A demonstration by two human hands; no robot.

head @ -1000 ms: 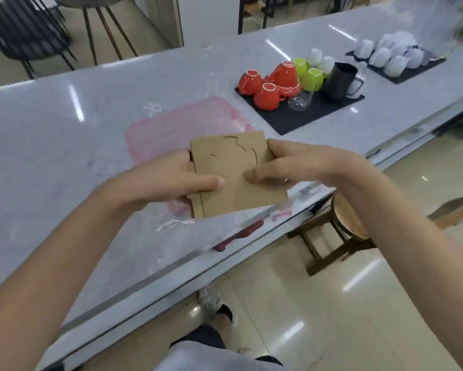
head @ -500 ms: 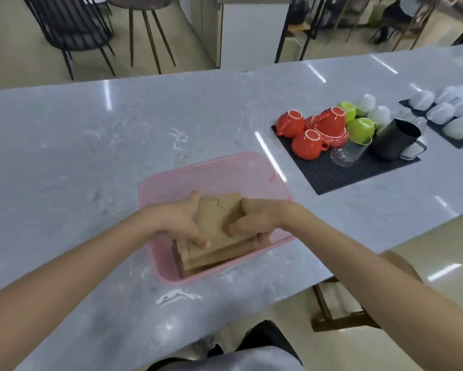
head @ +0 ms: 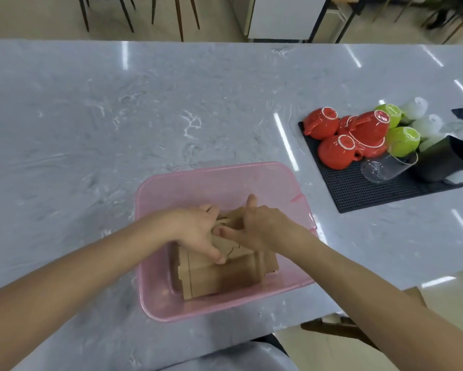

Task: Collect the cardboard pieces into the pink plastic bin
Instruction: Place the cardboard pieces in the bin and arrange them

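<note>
The pink plastic bin (head: 214, 170) stands on the grey marble counter, near its front edge. A stack of brown cardboard pieces (head: 225, 277) lies flat inside it, toward the near wall. Both of my hands reach down into the bin and sit on top of the stack. My left hand (head: 195, 231) has its thumb pressed on the top piece and its fingers curled over the far edge. My right hand (head: 262, 226) lies on the stack with fingers flat and thumb raised. The far part of the stack is hidden under my hands.
A black mat (head: 372, 194) to the right carries upturned red cups (head: 337, 148), green cups (head: 402, 137), white cups (head: 425, 121), a glass (head: 385, 167) and a black pitcher (head: 447, 159). A wooden stool (head: 358, 330) stands below the counter edge. Chairs stand beyond the counter.
The cardboard stack went from held in the air in front of the bin down into the bin. It now rests on the bottom and my right thumb has lifted off.
</note>
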